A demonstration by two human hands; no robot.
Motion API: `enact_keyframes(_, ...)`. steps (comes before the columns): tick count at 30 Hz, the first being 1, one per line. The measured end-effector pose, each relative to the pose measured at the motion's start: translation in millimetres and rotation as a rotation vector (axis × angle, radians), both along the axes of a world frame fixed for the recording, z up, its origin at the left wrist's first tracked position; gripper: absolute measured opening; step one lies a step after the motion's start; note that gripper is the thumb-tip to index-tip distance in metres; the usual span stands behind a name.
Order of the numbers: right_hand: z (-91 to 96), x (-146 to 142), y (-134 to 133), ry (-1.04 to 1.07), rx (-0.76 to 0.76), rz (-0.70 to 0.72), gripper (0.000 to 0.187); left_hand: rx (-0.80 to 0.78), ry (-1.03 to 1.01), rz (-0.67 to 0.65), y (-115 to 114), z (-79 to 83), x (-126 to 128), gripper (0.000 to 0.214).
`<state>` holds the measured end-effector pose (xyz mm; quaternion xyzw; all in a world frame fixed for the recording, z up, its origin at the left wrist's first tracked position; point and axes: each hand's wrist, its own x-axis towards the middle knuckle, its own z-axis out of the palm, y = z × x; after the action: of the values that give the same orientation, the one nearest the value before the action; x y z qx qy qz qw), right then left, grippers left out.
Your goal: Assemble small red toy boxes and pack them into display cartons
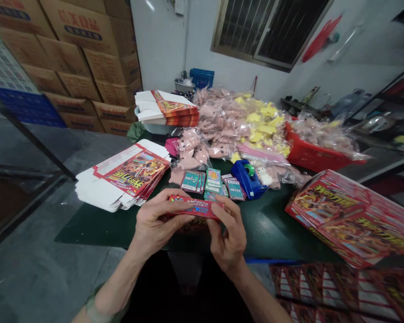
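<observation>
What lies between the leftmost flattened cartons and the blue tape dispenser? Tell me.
Head view: printed cards in piles and, nearer the cartons, a pink toy.

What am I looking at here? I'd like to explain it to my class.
There is no machine: this single picture comes from a camera worn on a person's head, looking forward and down at their bare left hand and right hand. Together they hold a red printed box. On the dark green table lie a stack of flattened cartons at the left, small cards and a blue tape dispenser beyond the hands, and a heap of bagged pink and yellow pieces farther back.
</observation>
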<state>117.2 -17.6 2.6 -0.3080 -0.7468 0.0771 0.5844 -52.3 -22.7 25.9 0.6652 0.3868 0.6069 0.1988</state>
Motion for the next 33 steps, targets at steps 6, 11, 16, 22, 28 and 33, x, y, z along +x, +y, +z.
enact_keyframes(6, 9.7, 54.3, 31.4, 0.081, -0.431, 0.073, 0.035, 0.087, 0.037, 0.088, 0.1, -5.5, 2.1, 0.02)
enact_keyframes(11, 20.8, 138.8, 100.8, 0.198, -0.623, -0.465, 0.02, 0.162, -0.007, 0.29, -12.1, -7.0, 20.8, 0.03)
enact_keyframes(16, 25.8, 168.9, 148.1, 0.047, -0.985, -0.433, 0.019, 0.179, 0.06, 0.272, -11.4, -12.1, 28.4, 0.03)
enact_keyframes(22, 27.9, 164.3, 158.4, 0.059, -1.315, -0.434, 0.026, 0.185, 0.065, 0.278, -7.8, -13.3, 26.1, 0.03)
enact_keyframes(28, 20.2, 157.6, 160.9, 0.264, -1.418, -0.472, 0.032, 0.177, 0.062, 0.281, -6.5, -15.5, 25.8, 0.028)
enact_keyframes(33, 9.4, 147.6, 148.7, 0.446, -1.291, -0.465, 0.031, 0.178, 0.042, 0.267, -6.7, -15.9, 25.6, 0.031)
